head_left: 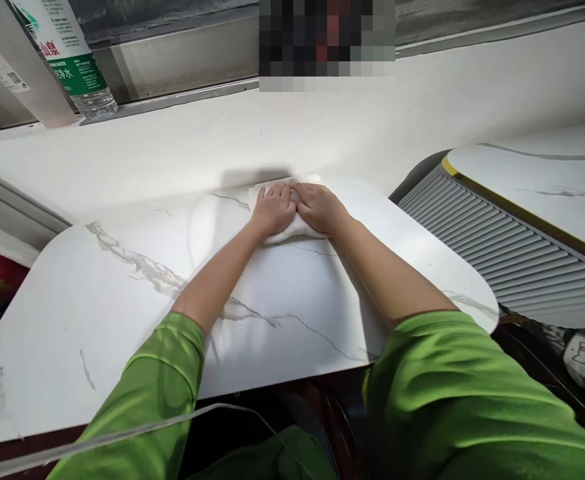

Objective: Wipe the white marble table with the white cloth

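White cloth [292,233]: at the far side of the tabletop [122,307], close to the white wall [172,167]. Lies directly under both hands, neither nearer; left hand [275,211] on its left part, right hand [321,207] on its right, the two touching at the middle. Long axis hard to judge, much of it covered. Left hand: fingers together, laid forward over the fabric, palm down. Right hand: slightly curled, angled inward. Whether either pinches the fabric, cannot tell.

Cloth soft, thick-looking, folded or bunched, edges rounded. Tabletop smooth, glossy, white with grey-brown marble veining, corners rounded. Rightward, a second marbled tabletop [562,167], yellowish edge strip, ribbed grey panel [507,233] below. Upper left, clear plastic bottle [79,73], green-and-white label, upright on the ledge.
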The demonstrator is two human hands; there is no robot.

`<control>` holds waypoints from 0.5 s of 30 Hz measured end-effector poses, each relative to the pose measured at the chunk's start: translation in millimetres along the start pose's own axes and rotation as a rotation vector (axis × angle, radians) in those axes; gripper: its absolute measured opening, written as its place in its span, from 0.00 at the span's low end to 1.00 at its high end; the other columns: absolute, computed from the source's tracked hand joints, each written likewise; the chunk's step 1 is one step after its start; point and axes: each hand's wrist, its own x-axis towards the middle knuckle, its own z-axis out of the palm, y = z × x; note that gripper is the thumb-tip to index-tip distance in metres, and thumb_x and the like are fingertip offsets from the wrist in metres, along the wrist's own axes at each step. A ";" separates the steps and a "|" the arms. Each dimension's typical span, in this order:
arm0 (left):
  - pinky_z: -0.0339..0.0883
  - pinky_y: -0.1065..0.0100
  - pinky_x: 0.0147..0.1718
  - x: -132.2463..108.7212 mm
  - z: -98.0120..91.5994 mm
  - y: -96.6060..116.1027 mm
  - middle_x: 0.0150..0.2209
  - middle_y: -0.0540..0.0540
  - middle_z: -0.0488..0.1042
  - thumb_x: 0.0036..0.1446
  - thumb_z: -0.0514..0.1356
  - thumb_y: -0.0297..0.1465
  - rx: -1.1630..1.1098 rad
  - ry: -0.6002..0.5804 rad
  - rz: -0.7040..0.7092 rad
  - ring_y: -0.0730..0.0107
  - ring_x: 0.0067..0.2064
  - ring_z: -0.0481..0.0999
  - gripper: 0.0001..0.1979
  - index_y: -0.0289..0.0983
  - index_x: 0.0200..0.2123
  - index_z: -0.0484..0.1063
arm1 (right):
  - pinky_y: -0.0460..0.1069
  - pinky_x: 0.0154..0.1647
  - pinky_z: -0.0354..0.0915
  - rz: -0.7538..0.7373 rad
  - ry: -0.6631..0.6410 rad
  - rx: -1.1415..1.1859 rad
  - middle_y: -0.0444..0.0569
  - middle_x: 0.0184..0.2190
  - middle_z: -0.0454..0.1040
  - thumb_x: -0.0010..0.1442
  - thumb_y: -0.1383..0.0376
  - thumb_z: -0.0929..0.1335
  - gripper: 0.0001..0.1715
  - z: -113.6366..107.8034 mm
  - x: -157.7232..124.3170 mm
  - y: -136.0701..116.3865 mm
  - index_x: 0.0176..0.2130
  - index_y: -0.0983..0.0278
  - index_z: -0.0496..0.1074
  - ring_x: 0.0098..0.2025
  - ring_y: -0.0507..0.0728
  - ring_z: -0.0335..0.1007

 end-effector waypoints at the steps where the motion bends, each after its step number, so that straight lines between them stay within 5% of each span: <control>1: 0.37 0.54 0.71 1.3 -0.5 -0.7 0.71 0.38 0.54 0.67 0.41 0.28 0.002 0.000 -0.001 0.61 0.72 0.51 0.28 0.28 0.68 0.55 | 0.60 0.61 0.62 0.000 0.006 0.000 0.59 0.59 0.72 0.58 0.70 0.58 0.32 1.2 1.4 1.1 0.60 0.70 0.66 0.60 0.65 0.68; 8: 0.35 0.53 0.71 -24.8 -5.0 6.8 0.72 0.36 0.49 0.68 0.40 0.29 0.023 -0.042 -0.014 0.60 0.73 0.46 0.29 0.23 0.69 0.51 | 0.60 0.62 0.61 -0.002 0.018 -0.019 0.60 0.60 0.71 0.60 0.68 0.58 0.31 -1.5 -19.1 -15.6 0.61 0.71 0.65 0.61 0.64 0.66; 15: 0.38 0.51 0.71 -117.7 -9.0 15.5 0.71 0.35 0.52 0.68 0.40 0.29 0.019 0.002 -0.001 0.58 0.72 0.49 0.28 0.24 0.68 0.53 | 0.61 0.65 0.57 -0.059 0.013 -0.020 0.60 0.62 0.69 0.64 0.68 0.55 0.31 -12.9 -83.1 -82.8 0.62 0.73 0.64 0.65 0.64 0.62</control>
